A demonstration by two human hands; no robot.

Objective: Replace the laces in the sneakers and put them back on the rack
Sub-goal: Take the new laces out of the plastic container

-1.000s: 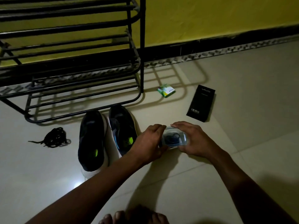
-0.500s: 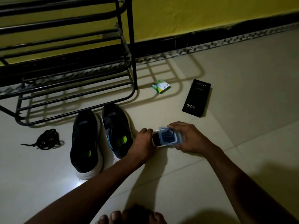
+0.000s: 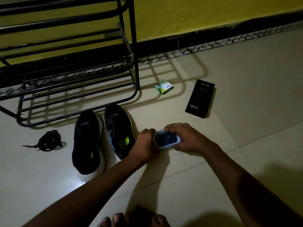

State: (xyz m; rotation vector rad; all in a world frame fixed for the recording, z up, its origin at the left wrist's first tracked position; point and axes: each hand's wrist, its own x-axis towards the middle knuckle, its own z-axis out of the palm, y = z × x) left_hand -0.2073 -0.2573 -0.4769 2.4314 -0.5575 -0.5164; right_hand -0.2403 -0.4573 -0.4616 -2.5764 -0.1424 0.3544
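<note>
Two black sneakers with white soles stand side by side on the floor, the left sneaker [image 3: 86, 143] and the right sneaker [image 3: 118, 131], both without laces. A bundle of black laces [image 3: 49, 141] lies on the floor to their left. A small clear plastic box [image 3: 166, 139] with something dark inside rests on the floor right of the sneakers. My left hand [image 3: 145, 144] grips its left end and my right hand [image 3: 185, 138] grips its right side and top. The black metal shoe rack [image 3: 68, 76] stands behind the sneakers.
A black phone box [image 3: 200, 98] and a small green and white packet [image 3: 164, 87] lie on the pale tiled floor beyond my hands. The yellow wall with a dark skirting runs behind. My toes [image 3: 131, 219] show at the bottom edge.
The clear box was tilted up between my hands half a second ago. It now lies flatter on the floor, still held at both ends. Sneakers and laces have not moved.
</note>
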